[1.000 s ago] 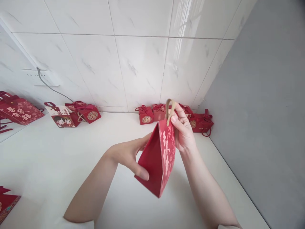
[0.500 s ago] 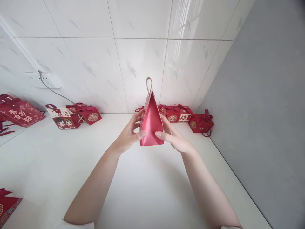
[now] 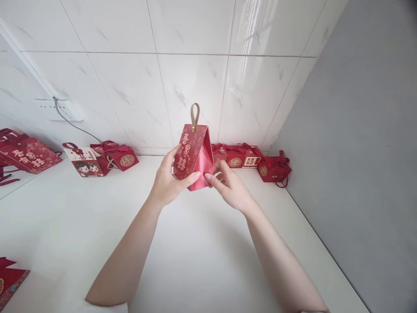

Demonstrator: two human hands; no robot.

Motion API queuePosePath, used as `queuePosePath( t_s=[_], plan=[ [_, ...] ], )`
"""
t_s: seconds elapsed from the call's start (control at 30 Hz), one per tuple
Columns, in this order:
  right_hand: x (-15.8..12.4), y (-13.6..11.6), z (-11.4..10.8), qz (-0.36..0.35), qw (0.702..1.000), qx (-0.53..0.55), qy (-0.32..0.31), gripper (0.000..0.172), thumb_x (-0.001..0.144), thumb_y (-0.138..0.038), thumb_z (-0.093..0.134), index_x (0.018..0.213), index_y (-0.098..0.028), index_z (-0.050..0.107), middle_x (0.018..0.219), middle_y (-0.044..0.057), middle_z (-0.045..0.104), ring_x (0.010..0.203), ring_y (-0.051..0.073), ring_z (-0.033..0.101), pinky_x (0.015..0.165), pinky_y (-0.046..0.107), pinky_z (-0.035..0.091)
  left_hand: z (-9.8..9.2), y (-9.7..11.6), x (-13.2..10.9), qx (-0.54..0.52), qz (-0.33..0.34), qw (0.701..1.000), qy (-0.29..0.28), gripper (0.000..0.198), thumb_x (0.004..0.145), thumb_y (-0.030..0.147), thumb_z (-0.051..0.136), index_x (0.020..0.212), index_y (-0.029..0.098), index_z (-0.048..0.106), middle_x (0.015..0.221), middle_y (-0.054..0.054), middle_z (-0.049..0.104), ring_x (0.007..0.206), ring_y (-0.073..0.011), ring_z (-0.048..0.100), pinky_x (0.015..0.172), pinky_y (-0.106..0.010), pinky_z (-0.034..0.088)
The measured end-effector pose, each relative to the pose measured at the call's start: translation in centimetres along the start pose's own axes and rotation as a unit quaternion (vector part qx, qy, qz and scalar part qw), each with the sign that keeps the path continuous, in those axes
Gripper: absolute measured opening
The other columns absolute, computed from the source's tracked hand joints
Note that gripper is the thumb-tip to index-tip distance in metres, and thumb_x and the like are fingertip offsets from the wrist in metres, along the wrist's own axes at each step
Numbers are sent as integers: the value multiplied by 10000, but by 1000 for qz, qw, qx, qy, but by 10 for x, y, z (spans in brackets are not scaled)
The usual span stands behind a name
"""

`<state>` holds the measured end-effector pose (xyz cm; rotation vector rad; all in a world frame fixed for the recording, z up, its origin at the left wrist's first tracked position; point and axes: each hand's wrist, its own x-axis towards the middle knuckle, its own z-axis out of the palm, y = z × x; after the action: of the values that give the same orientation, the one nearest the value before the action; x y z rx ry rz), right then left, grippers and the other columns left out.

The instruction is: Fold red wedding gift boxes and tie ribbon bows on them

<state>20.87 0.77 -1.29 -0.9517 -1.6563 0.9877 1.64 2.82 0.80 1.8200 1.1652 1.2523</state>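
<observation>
White tiled wall (image 3: 192,95) at the back, grey panel (image 3: 358,143) down the right side, white desk (image 3: 182,261) below. Socket (image 3: 67,110) on the wall at left; grey cable (image 3: 75,126) runs from it down behind the boxes.

Box (image 3: 187,150): red, tapering to a ridge at the top, near the middle of the view, between both hands. Roughly upright, slightly turned. Sloping face toward the left carries pale characters over a floral print; triangular end toward the camera shows a pink inner surface. Tan loop (image 3: 197,114) stands up from the ridge, fixed by a small gold stud. Gap between base and desk not readable from this angle.

Left hand (image 3: 169,182): grasping the box, fingers along the printed face, thumb across the lower edge of the pink end. Right hand (image 3: 230,184): grasping the opposite side low down, thumb at the pink end, fingers bent and partly hidden. Thumb tips close together.

Behind the right hand, along the wall: row of red boxes (image 3: 239,157) with ribbons; just beside it, a ribboned carton (image 3: 275,170) near the panel. Left along the wall: portrait box (image 3: 86,164), white above and red below, next to a bow box (image 3: 125,160) with a gold emblem. Far left: red bag (image 3: 32,154), lettered. Lower left corner: red piece (image 3: 11,284), patterned edge, cut by the frame.
</observation>
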Motion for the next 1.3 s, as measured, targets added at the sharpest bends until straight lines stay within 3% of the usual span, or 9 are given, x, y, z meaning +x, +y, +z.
queuePosePath(
  t_s=[0.1, 0.23, 0.53, 0.9, 1.13, 1.3],
  plan=[
    [2, 4, 2, -10, 997, -79, 8, 281, 919, -483, 471, 826, -222, 426, 773, -17, 560, 664, 138, 544, 629, 274, 440, 1, -2, 0, 32, 16, 998, 42, 818, 684, 420, 755, 1401, 301, 379, 1444, -94, 399, 1256, -320, 451, 956, -471, 468],
    [2, 1, -3, -28, 992, -126, 12, 354, 965, -461, 373, 716, -213, 336, 634, -43, 423, 569, 109, 415, 570, 236, 352, 4, -4, 1, 24, -5, 999, 30, 754, 722, 453, 718, 1385, 296, 396, 1404, -89, 449, 1212, -304, 495, 942, -457, 477],
    [2, 1, -4, -94, 974, -183, 90, 402, 968, -428, 383, 660, -204, 253, 582, -40, 306, 522, 99, 294, 505, 248, 237, 19, -1, -5, -32, -37, 999, -3, 687, 799, 524, 607, 1388, 252, 383, 1325, -117, 492, 1071, -259, 558, 811, -360, 519],
    [2, 8, -1, -170, 939, -283, 99, 330, 971, -303, 358, 679, -209, 233, 595, -30, 351, 518, 108, 290, 525, 259, 246, 22, 2, -9, -22, -21, 1000, -9, 654, 832, 511, 572, 1397, 244, 377, 1332, -109, 487, 1100, -253, 543, 853, -358, 502],
    [1, 5, 3, -131, 944, -260, 152, 368, 971, -366, 376, 656, -200, 283, 563, -32, 353, 503, 102, 303, 515, 261, 233, 15, 5, -11, 19, 6, 999, -35, 694, 808, 499, 614, 1417, 264, 377, 1420, -117, 416, 1227, -326, 459, 889, -416, 492],
    [2, 4, -3, -67, 976, -121, 166, 399, 969, -461, 358, 668, -199, 348, 594, -22, 388, 536, 112, 356, 513, 250, 273, 4, 4, -7, -44, 15, 997, -58, 711, 813, 511, 612, 1431, 282, 344, 1441, -109, 402, 1236, -305, 465, 929, -413, 478]
  ],
)
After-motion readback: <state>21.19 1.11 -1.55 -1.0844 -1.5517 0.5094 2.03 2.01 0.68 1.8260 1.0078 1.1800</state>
